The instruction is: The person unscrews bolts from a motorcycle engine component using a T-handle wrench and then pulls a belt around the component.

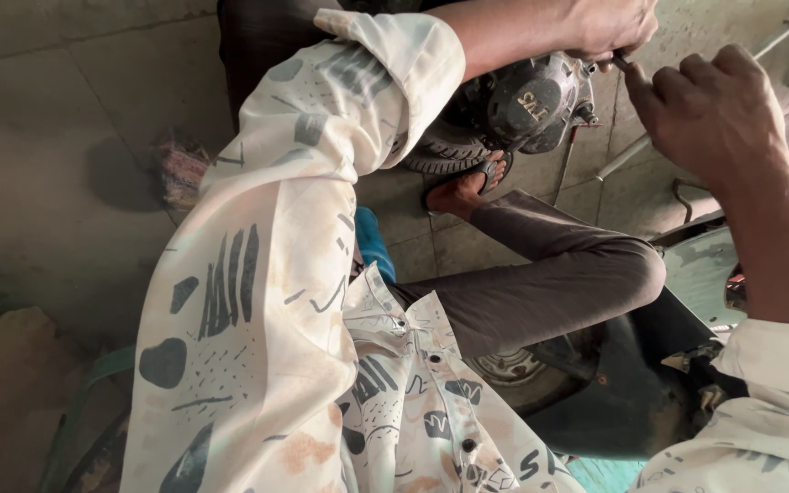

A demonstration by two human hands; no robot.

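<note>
Right hand (710, 114) curled closed, far right, gripping small dark tool (620, 62) at its tip. Left hand (609, 26) closed, far centre, fingers pinched where tool meets black engine cover (527, 100). Cover sits just left of both hands, above ribbed tyre (440, 157). Nearer: sandalled foot (469, 190) on tiled floor (57, 137), bent knee in dark trousers (559, 274), patterned cream shirt sleeve (257, 274) filling near left.

Small motorcycle repair workshop, work done at floor level. Stained, dusty tiled floor (66, 137). Greasy black engine casing (527, 100) with a worn tyre (445, 155) just beside it. Long metal rod (687, 110) lying on the floor near the engine. Dark scooter body panel (632, 383) close by, with a wheel hub (509, 365) beneath it.
</note>
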